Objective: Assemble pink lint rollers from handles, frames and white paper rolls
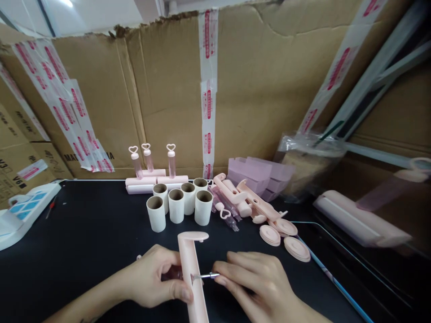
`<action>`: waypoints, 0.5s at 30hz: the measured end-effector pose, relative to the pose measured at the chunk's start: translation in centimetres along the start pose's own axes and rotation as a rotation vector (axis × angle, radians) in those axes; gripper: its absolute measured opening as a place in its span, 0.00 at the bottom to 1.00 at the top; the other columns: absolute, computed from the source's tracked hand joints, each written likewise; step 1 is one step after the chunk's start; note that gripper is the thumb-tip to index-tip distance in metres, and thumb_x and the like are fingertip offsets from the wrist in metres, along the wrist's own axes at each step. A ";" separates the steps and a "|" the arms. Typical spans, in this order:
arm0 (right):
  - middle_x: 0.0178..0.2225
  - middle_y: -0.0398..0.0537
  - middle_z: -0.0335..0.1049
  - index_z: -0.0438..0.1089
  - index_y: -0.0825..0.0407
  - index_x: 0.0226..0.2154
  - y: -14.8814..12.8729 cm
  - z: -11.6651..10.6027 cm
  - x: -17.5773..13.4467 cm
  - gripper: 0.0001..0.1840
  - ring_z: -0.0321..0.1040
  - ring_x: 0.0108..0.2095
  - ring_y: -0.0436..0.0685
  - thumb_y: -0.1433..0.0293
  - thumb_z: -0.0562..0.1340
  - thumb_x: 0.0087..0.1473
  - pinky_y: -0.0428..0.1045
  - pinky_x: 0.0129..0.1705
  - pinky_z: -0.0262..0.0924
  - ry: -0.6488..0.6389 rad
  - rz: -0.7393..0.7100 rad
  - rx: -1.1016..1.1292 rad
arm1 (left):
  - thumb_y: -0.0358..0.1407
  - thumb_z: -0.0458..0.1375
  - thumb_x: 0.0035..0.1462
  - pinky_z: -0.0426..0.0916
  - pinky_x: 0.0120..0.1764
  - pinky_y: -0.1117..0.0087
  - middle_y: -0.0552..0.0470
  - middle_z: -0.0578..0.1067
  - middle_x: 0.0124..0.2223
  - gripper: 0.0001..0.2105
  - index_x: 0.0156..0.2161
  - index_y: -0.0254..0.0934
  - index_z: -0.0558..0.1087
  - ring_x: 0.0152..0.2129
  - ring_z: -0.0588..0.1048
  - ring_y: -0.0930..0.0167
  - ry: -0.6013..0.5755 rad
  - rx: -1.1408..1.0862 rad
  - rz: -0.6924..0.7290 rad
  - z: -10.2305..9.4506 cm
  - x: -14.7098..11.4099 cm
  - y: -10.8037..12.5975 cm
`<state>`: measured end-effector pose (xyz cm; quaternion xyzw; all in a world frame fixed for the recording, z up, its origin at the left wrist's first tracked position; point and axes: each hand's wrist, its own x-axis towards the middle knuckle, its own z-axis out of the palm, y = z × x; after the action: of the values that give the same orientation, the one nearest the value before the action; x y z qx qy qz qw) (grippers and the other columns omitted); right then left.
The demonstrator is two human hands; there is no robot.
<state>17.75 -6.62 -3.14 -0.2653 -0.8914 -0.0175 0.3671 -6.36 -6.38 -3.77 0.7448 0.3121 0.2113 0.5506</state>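
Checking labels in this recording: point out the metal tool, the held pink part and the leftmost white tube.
Metal tool [206, 276], head view, shaft.
Pink part [190, 262], head view, long body.
Leftmost white tube [156, 220], head view, outer wall.

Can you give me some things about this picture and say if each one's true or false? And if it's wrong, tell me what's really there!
1. The right hand holds a metal tool. True.
2. Six white tubes stand on the black table. True.
3. The tool's tip points at the tubes. False: it is at the pink part in the left hand.
4. Pink discs lie to the right of the tubes. True.
5. The right hand is touching the discs. False: it is apart from them.
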 end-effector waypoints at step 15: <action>0.18 0.41 0.65 0.71 0.51 0.30 -0.5 0.6 0.1 0.14 0.61 0.18 0.49 0.70 0.52 0.61 0.45 0.22 0.47 -0.134 0.128 0.170 | 0.53 0.61 0.46 0.52 0.22 0.77 0.56 0.62 0.23 0.26 0.36 0.27 0.75 0.20 0.57 0.77 0.041 -0.083 -0.052 0.0 -0.1 -0.1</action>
<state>17.08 -6.83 -3.43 -0.2900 -0.8934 0.0991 0.3285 -6.40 -6.43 -3.84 0.7087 0.3334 0.2249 0.5797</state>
